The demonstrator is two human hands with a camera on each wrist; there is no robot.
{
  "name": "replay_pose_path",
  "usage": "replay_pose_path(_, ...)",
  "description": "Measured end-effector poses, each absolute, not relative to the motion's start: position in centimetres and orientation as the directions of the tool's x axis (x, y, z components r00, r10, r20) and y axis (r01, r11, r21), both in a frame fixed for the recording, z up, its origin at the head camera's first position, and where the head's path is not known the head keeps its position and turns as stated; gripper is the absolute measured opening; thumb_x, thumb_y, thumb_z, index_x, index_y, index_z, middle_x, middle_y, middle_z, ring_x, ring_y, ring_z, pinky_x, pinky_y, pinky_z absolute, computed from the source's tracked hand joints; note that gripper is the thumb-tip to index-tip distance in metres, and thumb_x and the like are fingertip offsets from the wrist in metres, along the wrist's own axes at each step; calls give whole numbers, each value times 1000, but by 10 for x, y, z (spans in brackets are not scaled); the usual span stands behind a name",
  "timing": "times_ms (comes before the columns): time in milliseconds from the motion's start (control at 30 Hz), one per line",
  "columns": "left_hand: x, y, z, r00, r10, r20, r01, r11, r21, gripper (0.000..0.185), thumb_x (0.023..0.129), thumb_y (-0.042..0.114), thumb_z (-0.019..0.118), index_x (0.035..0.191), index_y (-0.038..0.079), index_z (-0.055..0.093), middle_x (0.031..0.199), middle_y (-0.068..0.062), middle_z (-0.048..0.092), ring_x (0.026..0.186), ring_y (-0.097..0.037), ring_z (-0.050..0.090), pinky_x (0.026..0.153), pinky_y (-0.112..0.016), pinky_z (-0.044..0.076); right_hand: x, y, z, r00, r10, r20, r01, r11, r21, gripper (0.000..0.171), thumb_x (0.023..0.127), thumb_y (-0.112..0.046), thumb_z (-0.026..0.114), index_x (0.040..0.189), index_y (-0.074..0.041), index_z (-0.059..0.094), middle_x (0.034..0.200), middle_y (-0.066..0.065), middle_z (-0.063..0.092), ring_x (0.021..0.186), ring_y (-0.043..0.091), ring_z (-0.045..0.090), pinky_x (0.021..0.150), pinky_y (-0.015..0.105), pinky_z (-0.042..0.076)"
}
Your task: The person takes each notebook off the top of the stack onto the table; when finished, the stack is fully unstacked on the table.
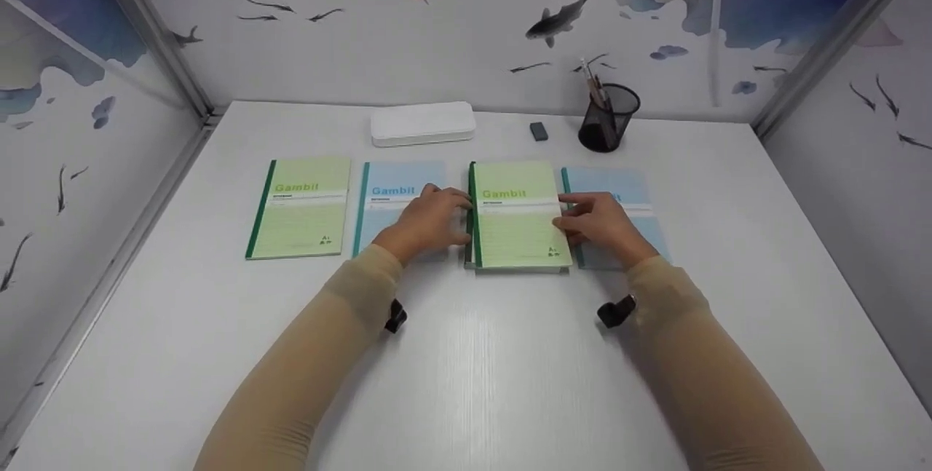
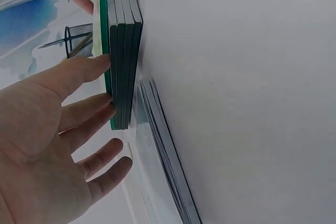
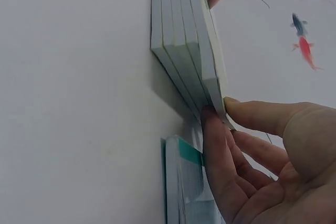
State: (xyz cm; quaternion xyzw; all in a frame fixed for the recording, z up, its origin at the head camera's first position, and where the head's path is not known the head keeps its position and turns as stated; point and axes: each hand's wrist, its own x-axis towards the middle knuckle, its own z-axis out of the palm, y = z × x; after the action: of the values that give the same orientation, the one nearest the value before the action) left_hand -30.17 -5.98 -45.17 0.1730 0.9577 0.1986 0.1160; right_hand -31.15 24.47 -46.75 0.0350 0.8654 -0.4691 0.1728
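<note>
In the head view a green notebook tops a stack of several notebooks, its cover slightly askew to those beneath. My left hand reaches over a blue notebook. Its thumb and nearest fingers touch the stack's dark green spines, the other fingers spread loosely. At the stack's right edge, my right hand pinches the top green notebook, thumb at the cover's edge and a finger low against the page edges. Another blue notebook lies partly hidden under this hand.
A second green notebook lies at the far left of the row. Behind the row stand a white case, a small dark eraser-like block and a black mesh pen cup with pens. Patterned walls enclose the white table.
</note>
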Motion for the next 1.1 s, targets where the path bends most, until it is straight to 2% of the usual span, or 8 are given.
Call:
replay_pose_path(233, -303, -61, -449, -897, 411, -162, 328, 865, 379, 59, 91, 35, 78, 144, 15, 61, 156, -1, 49, 141, -29, 41, 116, -46, 42, -305, 259, -465, -914, -142, -380, 290, 427, -856, 62, 96, -18, 70, 154, -10, 47, 139, 19, 61, 95, 13, 72, 83, 29, 61)
replay_pose_path(700, -305, -59, -445, -894, 403, -197, 304, 867, 396, 62, 90, 34, 80, 145, 15, 59, 156, -1, 48, 139, -27, 41, 115, -44, 42, -283, 308, -463, -936, -119, -331, 306, 185, -934, 60, 97, -11, 69, 151, -16, 44, 116, -3, 73, 94, 11, 73, 80, 27, 60)
replay_pose_path(1100, -304, -58, -448, -893, 410, -185, 312, 861, 402, 60, 90, 32, 80, 144, 13, 60, 156, -2, 49, 139, -29, 42, 115, -46, 43, -270, 367, -458, -947, -103, -304, 299, 65, -952, 62, 100, -11, 68, 155, -15, 38, 111, -5, 76, 96, 12, 74, 82, 27, 61)
